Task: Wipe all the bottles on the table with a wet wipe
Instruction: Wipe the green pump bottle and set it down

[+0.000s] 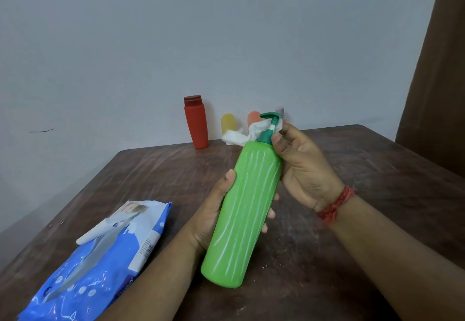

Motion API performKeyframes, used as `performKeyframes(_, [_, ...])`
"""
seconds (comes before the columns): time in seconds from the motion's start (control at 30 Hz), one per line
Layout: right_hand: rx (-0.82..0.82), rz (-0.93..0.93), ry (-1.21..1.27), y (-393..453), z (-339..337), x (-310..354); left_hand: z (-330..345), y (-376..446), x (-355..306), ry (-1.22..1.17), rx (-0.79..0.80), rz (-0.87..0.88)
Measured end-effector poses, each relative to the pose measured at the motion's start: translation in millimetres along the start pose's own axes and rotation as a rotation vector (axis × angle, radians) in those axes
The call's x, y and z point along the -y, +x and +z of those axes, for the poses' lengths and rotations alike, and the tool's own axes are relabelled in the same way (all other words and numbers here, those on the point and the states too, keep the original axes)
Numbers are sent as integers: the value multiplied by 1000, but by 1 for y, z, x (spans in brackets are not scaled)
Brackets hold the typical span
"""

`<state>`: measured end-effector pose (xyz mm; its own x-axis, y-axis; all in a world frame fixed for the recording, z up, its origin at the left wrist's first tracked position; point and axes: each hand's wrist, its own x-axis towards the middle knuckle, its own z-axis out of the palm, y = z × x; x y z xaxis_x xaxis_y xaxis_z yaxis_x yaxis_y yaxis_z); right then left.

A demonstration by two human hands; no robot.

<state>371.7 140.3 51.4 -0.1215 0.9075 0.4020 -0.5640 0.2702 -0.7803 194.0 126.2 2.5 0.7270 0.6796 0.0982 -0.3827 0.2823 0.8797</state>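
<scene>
My left hand (pixel 214 210) grips the body of a tall light-green pump bottle (pixel 244 210), tilted with its dark-green pump head (pixel 270 119) pointing away from me. My right hand (pixel 299 167) holds a crumpled white wet wipe (pixel 241 134) against the pump neck, fingers closed around it. At the table's far edge stand a red bottle (pixel 196 122), a small yellow bottle (pixel 228 124), and an orange one (pixel 253 118) partly hidden behind the wipe. A grey cap (pixel 279 111) peeks out behind the pump.
A blue wet-wipe pack (pixel 100 263) with its flap open lies at the near left of the dark wooden table (pixel 364 169). A grey wall runs behind the table, and a brown curtain (pixel 437 81) hangs at the right.
</scene>
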Motion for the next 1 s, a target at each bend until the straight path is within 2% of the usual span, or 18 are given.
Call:
performKeyframes(0.1, [45, 5, -11, 1, 0, 2, -2, -1, 0, 15, -8, 1])
performKeyframes(0.2, [-57, -73, -166, 3, -2, 3, -2, 0, -1, 17, -23, 5])
performKeyframes(0.27, [-152, -157, -368, 4, -4, 0, -2, 0, -2, 25, -47, 15])
performKeyframes(0.37, [-206, -298, -715, 1, -5, -7, -6, 3, 0, -2, -92, 36])
performKeyframes(0.47, [-109, -491, -1112, -8, -2, -18, -7, 2, 1, -23, -193, 128])
performKeyframes(0.53, [1, -580, -1278, -13, 2, -27, -5, -1, -3, -31, -312, 184])
performKeyframes(0.7, [197, -726, -1465, -14, 1, -40, -7, -3, -8, -149, -386, 248])
performKeyframes(0.77, [155, -741, -1493, -11, 0, -40, -8, -2, -6, -137, -349, 223])
performKeyframes(0.87, [-30, -705, -1447, -9, 0, -32, -5, -1, -4, -103, -287, 192])
performKeyframes(1.0, [62, -784, -1466, -12, -2, -26, -7, 0, -3, -98, -272, 206])
